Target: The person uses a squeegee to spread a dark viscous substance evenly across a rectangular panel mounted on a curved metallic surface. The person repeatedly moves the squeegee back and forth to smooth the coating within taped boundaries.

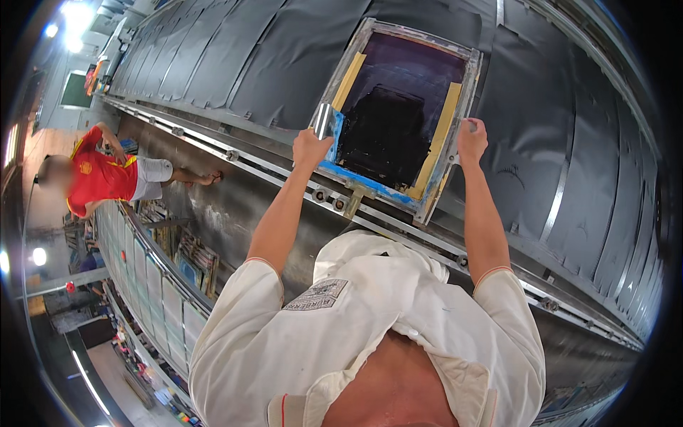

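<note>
A screen-printing frame [472,78] lies on the long black table, its dark mesh [384,132] coated with glossy black ink over the middle and lower part. Yellowish tape strips [445,132] run along both inner sides, and blue tape [370,182] covers the near edge. My left hand [311,148] is closed around the lower end of a shiny metal bar [324,121] at the frame's left side, beside the blue tape. At the right side, my right hand [472,141] has its fingers curled on the frame's edge. The fingertips there are partly hidden.
The black-covered table [533,135] stretches away on both sides. A metal rail [284,178] with bolts and fittings runs along its near edge. To the left, a person in a red shirt [107,171] stands in the aisle near a rack [153,274] of panels.
</note>
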`<state>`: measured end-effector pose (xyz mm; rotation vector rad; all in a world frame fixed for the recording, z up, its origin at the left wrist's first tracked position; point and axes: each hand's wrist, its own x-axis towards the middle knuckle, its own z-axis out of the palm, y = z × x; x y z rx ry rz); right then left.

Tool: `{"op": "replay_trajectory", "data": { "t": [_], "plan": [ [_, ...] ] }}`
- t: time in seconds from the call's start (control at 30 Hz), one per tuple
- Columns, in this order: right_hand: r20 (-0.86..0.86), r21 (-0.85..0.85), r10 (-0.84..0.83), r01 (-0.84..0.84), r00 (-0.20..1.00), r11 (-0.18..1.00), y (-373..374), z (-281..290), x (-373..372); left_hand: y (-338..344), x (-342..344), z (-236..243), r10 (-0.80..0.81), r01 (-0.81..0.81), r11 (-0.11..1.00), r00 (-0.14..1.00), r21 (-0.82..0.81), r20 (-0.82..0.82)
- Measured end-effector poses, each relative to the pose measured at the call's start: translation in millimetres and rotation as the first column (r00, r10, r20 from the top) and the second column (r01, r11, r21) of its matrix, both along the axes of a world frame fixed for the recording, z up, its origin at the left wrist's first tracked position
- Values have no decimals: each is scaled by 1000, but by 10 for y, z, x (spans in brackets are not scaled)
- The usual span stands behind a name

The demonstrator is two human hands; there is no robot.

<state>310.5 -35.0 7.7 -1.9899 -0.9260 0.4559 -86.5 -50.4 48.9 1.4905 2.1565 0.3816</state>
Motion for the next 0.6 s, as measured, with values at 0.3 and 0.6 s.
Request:
{"op": "replay_trajectory", "data": {
  "t": [0.3,0.6],
  "plan": [
    [-11,-10,-57,57,998,998,30,-2,-85,87,600,-102,-65,64,997,998,31,25],
    [-46,-48,-100,98,994,994,262,210,-185,982,511,359,-899,894,343,402,289,-175]
  ]
}}
